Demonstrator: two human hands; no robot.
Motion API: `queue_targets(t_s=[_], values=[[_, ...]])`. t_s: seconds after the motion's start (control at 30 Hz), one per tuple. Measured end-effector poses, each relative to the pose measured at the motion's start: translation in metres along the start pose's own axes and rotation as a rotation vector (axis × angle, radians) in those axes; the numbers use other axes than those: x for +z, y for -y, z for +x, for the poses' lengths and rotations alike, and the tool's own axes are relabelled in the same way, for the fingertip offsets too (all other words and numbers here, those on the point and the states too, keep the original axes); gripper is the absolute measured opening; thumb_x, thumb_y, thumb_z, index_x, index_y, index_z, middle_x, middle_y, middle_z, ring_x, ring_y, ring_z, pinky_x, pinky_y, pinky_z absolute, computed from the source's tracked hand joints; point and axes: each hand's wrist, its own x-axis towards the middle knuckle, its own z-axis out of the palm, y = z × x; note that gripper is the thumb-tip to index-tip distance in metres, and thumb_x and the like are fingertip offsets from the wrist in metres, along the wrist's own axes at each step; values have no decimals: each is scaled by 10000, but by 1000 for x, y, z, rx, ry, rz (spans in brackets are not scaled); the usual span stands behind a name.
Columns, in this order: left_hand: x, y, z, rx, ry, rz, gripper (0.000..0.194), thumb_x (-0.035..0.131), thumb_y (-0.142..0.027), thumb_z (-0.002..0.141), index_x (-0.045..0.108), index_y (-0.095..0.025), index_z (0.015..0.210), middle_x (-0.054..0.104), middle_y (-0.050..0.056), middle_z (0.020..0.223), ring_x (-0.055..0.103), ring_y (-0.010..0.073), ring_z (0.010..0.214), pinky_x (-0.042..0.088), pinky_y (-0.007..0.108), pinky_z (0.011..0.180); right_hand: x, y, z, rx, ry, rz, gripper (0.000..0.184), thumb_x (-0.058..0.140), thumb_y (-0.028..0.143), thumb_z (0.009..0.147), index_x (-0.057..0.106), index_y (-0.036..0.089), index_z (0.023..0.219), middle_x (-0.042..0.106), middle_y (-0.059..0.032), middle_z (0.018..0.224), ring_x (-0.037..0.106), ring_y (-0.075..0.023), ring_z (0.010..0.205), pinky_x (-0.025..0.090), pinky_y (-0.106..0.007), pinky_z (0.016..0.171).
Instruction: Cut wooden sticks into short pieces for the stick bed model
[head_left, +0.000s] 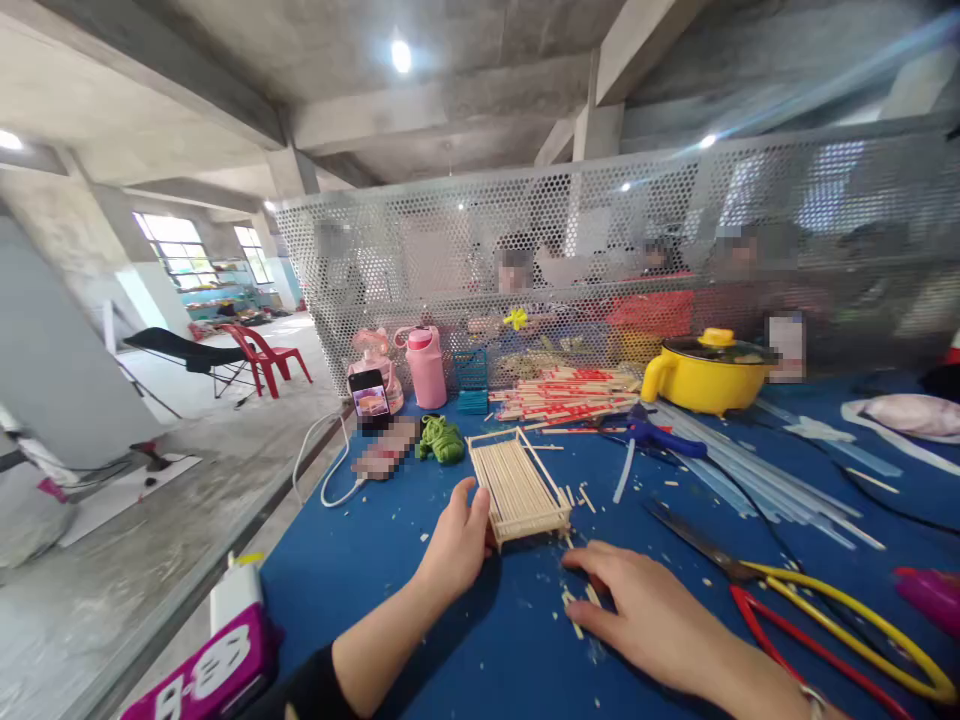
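Note:
A small bed-like rack point(517, 478) built from pale wooden sticks rests on the blue table, with low rails along its edges. My left hand point(456, 538) grips its near left corner, thumb on the side, and some fingers are hidden behind it. Short stick offcuts point(576, 612) lie just in front of the rack. Over them, my right hand point(637, 605) is open, thumb and fingers apart, palm down. To its right lie large scissors point(739, 570) with red and yellow handles, their blades pointing toward the rack.
Behind the rack are green yarn point(441, 440), a pink bottle point(425, 368), a propped phone point(370, 398) and bundled chopsticks point(562, 398). A blue glue gun point(664, 436), clear glue sticks point(757, 480) and a yellow pot point(709, 378) stand right. A perforated metal screen point(420, 240) closes the back.

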Motion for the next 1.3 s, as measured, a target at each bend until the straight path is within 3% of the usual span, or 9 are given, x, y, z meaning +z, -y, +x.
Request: queue_targets(t_s=[0.17, 0.27, 0.4, 0.53, 0.83, 0.93, 1.07, 1.2, 1.3], values=[[0, 2, -7, -11, -22, 23, 542, 371, -434, 874, 262, -133, 1312, 577, 34, 751, 575, 155, 651, 467, 251, 562, -9, -5, 3, -30, -7, 63, 261, 450, 254, 831, 642, 235, 1006, 671, -41, 989, 610, -191, 911, 428, -287, 800], [-7, 2, -14, 90, -120, 248, 516, 461, -411, 817, 343, -136, 1238, 560, 30, 798, 564, 159, 687, 469, 279, 613, -22, -15, 4, 19, -97, 48, 259, 411, 172, 829, 650, 216, 919, 688, -24, 946, 616, -160, 870, 429, -256, 782], [-13, 1, -22, 204, 33, 459, 696, 572, -234, 687, 287, -157, 1317, 592, 53, 972, 554, 154, 758, 452, 304, 727, -35, -25, -3, 150, -40, -113, 251, 442, 99, 768, 657, 203, 845, 697, -31, 847, 619, -162, 772, 426, -242, 681], [-5, -2, -28, 215, 88, 496, 852, 580, -220, 679, 142, -159, 1407, 640, 40, 937, 557, 147, 690, 441, 294, 682, -39, -21, -11, 95, 55, -162, 303, 435, 35, 718, 668, 207, 809, 702, -20, 821, 618, -147, 750, 407, -225, 669], [-14, 5, -19, 249, -138, 557, 628, 543, -244, 724, 352, -141, 1313, 639, -3, 747, 577, 150, 672, 442, 284, 677, -14, -11, 33, 115, -38, -138, 132, 581, 312, 719, 643, 204, 674, 676, -31, 693, 594, -159, 644, 353, -237, 540], [-19, 7, -26, 243, -134, 589, 635, 551, -227, 707, 354, -137, 1304, 629, 36, 878, 571, 147, 686, 456, 293, 688, -8, -14, 41, 164, -52, -112, 118, 599, 261, 686, 631, 196, 594, 663, -39, 639, 588, -156, 603, 337, -238, 517], [-11, 4, -55, 350, -294, 656, 556, 545, -211, 713, 397, -126, 1243, 560, 78, 978, 544, 160, 743, 467, 321, 725, -17, -23, 34, 185, -52, -30, 127, 572, 219, 681, 620, 195, 567, 648, -4, 565, 582, -128, 552, 350, -217, 511], [10, -10, -75, 505, 28, 692, 239, 509, -257, 798, 587, -182, 1011, 585, 41, 860, 552, 160, 754, 458, 298, 738, -26, -29, 12, 199, -101, 45, 124, 501, 218, 731, 597, 194, 658, 651, 18, 561, 584, -104, 517, 382, -193, 507], [29, -21, -65, 517, 211, 731, 194, 492, -223, 819, 660, -192, 911, 621, 46, 862, 572, 154, 741, 453, 276, 712, -24, -27, -10, 192, -144, 64, 70, 505, 181, 713, 565, 191, 678, 655, 19, 587, 587, -101, 525, 388, -187, 502]])
